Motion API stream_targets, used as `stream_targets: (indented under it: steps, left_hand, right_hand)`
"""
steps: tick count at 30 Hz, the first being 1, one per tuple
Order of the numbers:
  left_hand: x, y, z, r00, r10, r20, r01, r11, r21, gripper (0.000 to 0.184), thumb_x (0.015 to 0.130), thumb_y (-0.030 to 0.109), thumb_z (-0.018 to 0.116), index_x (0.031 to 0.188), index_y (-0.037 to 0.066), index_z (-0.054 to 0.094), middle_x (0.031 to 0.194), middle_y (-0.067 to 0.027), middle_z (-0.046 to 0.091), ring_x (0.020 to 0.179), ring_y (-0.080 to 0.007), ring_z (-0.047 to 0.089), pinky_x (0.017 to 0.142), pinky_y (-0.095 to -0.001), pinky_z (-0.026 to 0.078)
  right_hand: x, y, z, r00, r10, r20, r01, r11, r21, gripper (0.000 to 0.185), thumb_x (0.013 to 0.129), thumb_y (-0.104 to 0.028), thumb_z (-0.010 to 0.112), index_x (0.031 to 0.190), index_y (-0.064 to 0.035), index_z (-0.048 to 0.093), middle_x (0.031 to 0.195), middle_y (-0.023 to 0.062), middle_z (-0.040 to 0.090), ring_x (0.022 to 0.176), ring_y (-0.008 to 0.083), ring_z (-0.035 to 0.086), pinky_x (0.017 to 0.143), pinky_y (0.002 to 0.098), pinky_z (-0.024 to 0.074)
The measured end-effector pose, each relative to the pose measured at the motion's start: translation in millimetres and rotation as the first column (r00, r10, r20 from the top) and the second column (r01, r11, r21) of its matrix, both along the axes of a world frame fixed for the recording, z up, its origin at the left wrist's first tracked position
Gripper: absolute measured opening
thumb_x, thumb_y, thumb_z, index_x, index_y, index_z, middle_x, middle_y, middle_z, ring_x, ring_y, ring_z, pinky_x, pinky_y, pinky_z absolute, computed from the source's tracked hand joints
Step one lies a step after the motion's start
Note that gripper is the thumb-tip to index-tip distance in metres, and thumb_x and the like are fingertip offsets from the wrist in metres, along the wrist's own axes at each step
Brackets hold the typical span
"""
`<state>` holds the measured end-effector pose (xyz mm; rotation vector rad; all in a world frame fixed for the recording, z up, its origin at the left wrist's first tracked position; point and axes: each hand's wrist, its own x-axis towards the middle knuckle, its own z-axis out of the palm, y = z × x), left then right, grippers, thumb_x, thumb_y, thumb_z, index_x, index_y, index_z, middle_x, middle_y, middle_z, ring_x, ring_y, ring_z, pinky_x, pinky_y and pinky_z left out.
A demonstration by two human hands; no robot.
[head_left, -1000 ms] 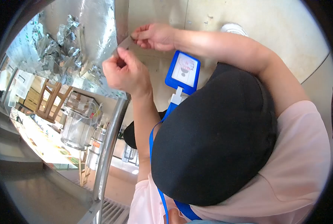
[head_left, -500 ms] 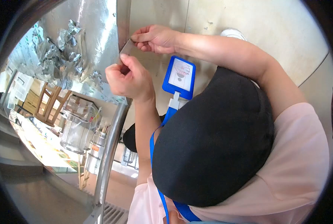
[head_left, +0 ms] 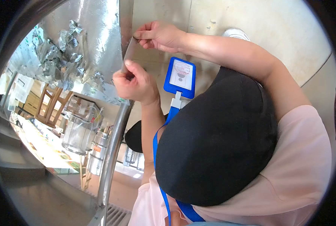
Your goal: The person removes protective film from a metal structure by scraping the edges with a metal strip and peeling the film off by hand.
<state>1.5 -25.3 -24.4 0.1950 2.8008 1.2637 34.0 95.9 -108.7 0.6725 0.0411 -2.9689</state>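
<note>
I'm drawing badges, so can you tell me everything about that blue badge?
The badge is a rounded blue rectangle, plastic by its look, framing a white card with a reddish round design and dark grey shapes; I can't make out any words. A whitish clip joins it to a blue lanyard. It hangs slightly tilted, clip end toward the picture's bottom, with floor tiles behind. Neither the left hand nor the right hand seems to touch it.

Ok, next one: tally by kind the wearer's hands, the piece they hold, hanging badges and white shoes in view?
Hands: 2 (left hand, right hand)
Thin strip held between them: 1
Blue-framed badge: 1
White shoe: 1, partly hidden
Total: 5
</note>
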Motion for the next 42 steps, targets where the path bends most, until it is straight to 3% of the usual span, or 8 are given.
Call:
stream_targets:
  steps: [4,6,10,13,22,25,37,42]
  left_hand:
    - [27.9,35.9,12.2,0.983,0.15,0.109,-0.167,0.97,0.174,0.022,0.08,0.011,0.056,0.065,0.001,0.044,0.06,-0.0067,0.051,0.048,-0.0107,0.05,0.045,-0.0203,0.04]
    - [32.9,32.1,11.5,0.979,0.135,0.155,-0.164,0.967,0.195,0.021,0.082,0.016,0.055,0.069,0.002,0.047,0.062,-0.007,0.054,0.051,-0.011,0.054,0.046,-0.0186,0.044]
    - [30.8,23.6,1.2,0.69,0.296,0.661,-0.608,0.733,0.306,0.016,0.082,0.017,0.054,0.081,0.002,0.05,0.073,-0.0075,0.057,0.064,-0.0134,0.058,0.052,-0.02,0.048]
    - [26.3,6.8,-22.7,0.675,0.181,0.716,-0.651,0.602,0.462,0.014,0.083,0.015,0.053,0.087,0.002,0.049,0.078,-0.007,0.057,0.068,-0.0137,0.058,0.056,-0.0199,0.049]
    - [25.3,8.6,-35.6,0.738,0.119,0.664,-0.597,0.574,0.561,0.017,0.082,0.016,0.054,0.09,0.002,0.049,0.077,-0.007,0.057,0.069,-0.0136,0.058,0.058,-0.0195,0.049]
    - [24.6,7.6,-35.9,0.75,0.097,0.654,-0.577,0.579,0.576,0.016,0.082,0.016,0.053,0.089,0.002,0.05,0.076,-0.0066,0.057,0.068,-0.0131,0.057,0.056,-0.019,0.049]
    - [29.9,17.1,-3.6,0.781,0.095,0.618,-0.54,0.599,0.591,0.014,0.085,0.016,0.05,0.079,0.003,0.05,0.074,-0.0063,0.057,0.066,-0.0121,0.058,0.054,-0.0181,0.048]
    - [32.8,25.2,0.3,0.82,0.173,0.546,-0.486,0.715,0.503,0.016,0.084,0.016,0.051,0.078,0.002,0.049,0.074,-0.0086,0.058,0.063,-0.0129,0.057,0.054,-0.0193,0.047]
  right_hand:
    - [-3.2,22.5,3.4,0.996,0.086,0.016,-0.083,0.877,0.473,0.013,0.079,-0.012,0.056,0.085,-0.0001,0.054,0.073,0.0038,0.056,0.062,0.0089,0.055,0.057,0.0204,0.046]
    - [-1.4,25.9,10.4,0.996,0.091,0.02,-0.086,0.827,0.556,0.015,0.079,-0.012,0.056,0.086,0.0015,0.054,0.075,0.0049,0.057,0.064,0.0093,0.055,0.058,0.0207,0.0462]
    - [1.6,36.2,22.0,0.991,0.134,0.023,-0.107,0.667,0.737,0.017,0.078,-0.011,0.057,0.087,0.0034,0.055,0.076,0.0066,0.058,0.066,0.01,0.057,0.06,0.0212,0.0468]
    - [1.3,27.2,12.0,0.999,0.045,-0.015,-0.022,0.722,0.692,0.017,0.079,-0.011,0.056,0.086,0.0045,0.055,0.077,0.0078,0.059,0.066,0.0111,0.057,0.061,0.0222,0.0474]
    - [-2.4,32.9,7.3,0.996,0.028,-0.086,0.042,0.701,0.712,0.014,0.078,-0.006,0.054,0.087,0.0053,0.055,0.078,0.0098,0.06,0.068,0.012,0.058,0.064,0.0224,0.048]
    - [-2.1,36.6,15.5,0.995,0.08,-0.061,-0.001,0.612,0.791,0.014,0.078,-0.006,0.053,0.086,0.0052,0.056,0.077,0.0096,0.061,0.066,0.0116,0.058,0.062,0.0223,0.0482]
    - [0.6,34.0,28.8,0.996,0.05,-0.076,0.028,0.623,0.782,0.014,0.079,-0.01,0.056,0.081,0.0041,0.056,0.074,0.009,0.06,0.065,0.0123,0.059,0.059,0.0215,0.0484]
    - [10.6,37.9,13.9,0.992,0.074,-0.106,0.012,0.763,0.646,0.018,0.079,-0.011,0.057,0.087,0.0044,0.054,0.076,0.0083,0.059,0.07,0.013,0.059,0.065,0.0225,0.0489]
